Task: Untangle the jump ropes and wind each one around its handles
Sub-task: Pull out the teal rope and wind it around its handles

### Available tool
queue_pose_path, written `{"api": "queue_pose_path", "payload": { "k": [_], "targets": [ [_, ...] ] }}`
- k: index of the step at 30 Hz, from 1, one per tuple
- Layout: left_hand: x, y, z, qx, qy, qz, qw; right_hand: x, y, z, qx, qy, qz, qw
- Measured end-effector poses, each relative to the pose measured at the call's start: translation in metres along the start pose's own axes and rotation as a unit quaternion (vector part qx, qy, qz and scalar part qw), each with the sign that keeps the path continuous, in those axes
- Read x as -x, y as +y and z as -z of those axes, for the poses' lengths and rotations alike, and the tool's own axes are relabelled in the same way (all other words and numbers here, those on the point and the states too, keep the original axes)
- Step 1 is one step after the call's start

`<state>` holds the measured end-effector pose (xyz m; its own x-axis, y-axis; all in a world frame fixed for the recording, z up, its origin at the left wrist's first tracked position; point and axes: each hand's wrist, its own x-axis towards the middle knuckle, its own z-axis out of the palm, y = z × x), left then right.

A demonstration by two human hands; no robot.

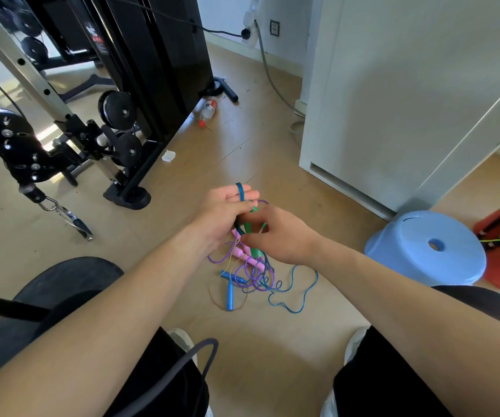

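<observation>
A tangle of thin jump ropes hangs from both hands above the wooden floor. My left hand (pixel 227 210) holds a loop of the blue rope (pixel 240 191) that passes over its fingers. My right hand (pixel 276 234) pinches the green handles (pixel 250 228) in the middle of the bundle. Pink handles (pixel 247 257) dangle just below the hands. The purple rope (pixel 250 275) coils under them. A blue handle (pixel 230 291) and the rest of the blue cord (pixel 306 288) trail on the floor, along with a thin tan rope (pixel 217 302).
A black cable exercise machine (pixel 152 70) with pulleys stands at the left. A round black seat (pixel 59 293) is beside my left knee. A light blue plastic stool (pixel 429 248) sits at the right, before a white cabinet (pixel 393 100). A bottle (pixel 209 108) lies on the floor.
</observation>
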<state>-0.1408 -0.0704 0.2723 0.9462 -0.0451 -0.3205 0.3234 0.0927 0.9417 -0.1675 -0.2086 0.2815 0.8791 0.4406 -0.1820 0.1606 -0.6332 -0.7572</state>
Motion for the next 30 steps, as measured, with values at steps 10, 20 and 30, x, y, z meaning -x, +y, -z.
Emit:
{"api": "queue_pose_path", "payload": {
  "k": [10, 20, 30],
  "targets": [
    [0.003, 0.016, 0.008, -0.017, -0.064, -0.064, 0.996, -0.009, 0.02, 0.031, -0.099, 0.068, -0.092, 0.989],
    [0.011, 0.02, 0.007, 0.041, -0.136, -0.069, 0.987, -0.002, 0.015, 0.031, -0.249, -0.059, -0.061, 0.965],
    [0.012, 0.026, 0.007, -0.149, -0.14, -0.133, 0.97, -0.008, 0.018, 0.037, 0.002, -0.023, -0.005, 1.0]
  ]
}}
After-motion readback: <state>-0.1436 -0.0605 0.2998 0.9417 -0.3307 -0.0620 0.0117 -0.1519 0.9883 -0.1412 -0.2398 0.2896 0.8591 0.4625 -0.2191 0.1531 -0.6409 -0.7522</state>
